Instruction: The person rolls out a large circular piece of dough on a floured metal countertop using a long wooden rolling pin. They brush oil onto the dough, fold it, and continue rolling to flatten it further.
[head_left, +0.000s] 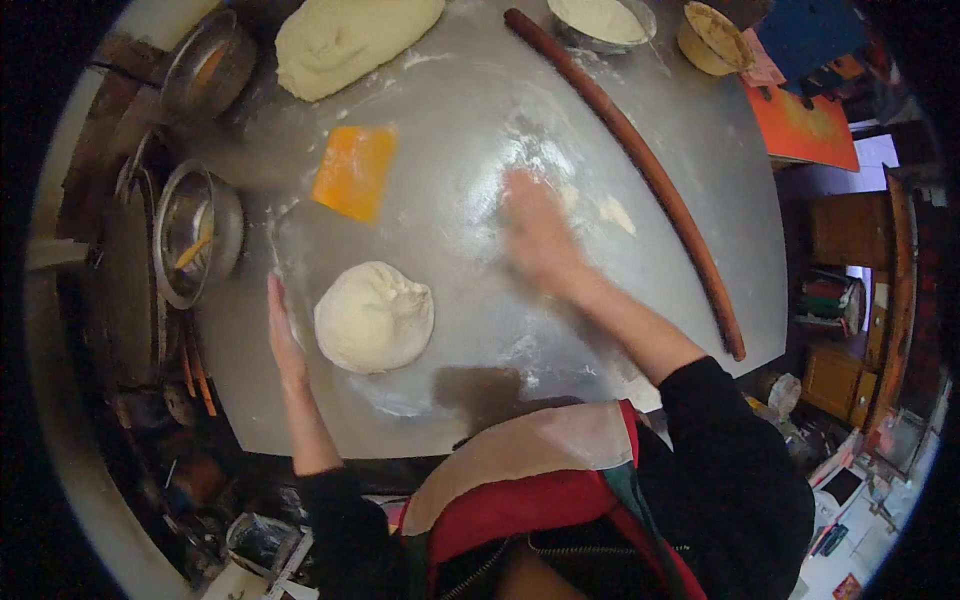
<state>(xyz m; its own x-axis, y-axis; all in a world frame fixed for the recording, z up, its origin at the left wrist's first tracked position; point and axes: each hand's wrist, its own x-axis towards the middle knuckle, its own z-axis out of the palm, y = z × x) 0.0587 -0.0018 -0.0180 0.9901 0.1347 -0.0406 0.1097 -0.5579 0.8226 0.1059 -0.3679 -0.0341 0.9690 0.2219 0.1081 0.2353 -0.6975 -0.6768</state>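
A round ball of dough (369, 321) with a puckered fold on its right side lies on the floured metal tabletop (465, 292). Just left of that ball, my left hand (284, 330) stands edge-on to the table, apart from the dough; how its fingers are set is hard to see. My right hand (538, 232) is blurred by motion, low over a floured patch right of centre. Small dough scraps (616, 214) lie beside it. Beyond the ball rests a yellow flat dough scraper (355, 172) dusted with flour.
A long wooden rolling pin (630, 142) slants along the right side. A large dough mass (352, 45) lies at the far left. At the back stand a bowl of flour (604, 22) and a yellowish bowl (715, 41). Metal bowls (196, 232) line the left edge.
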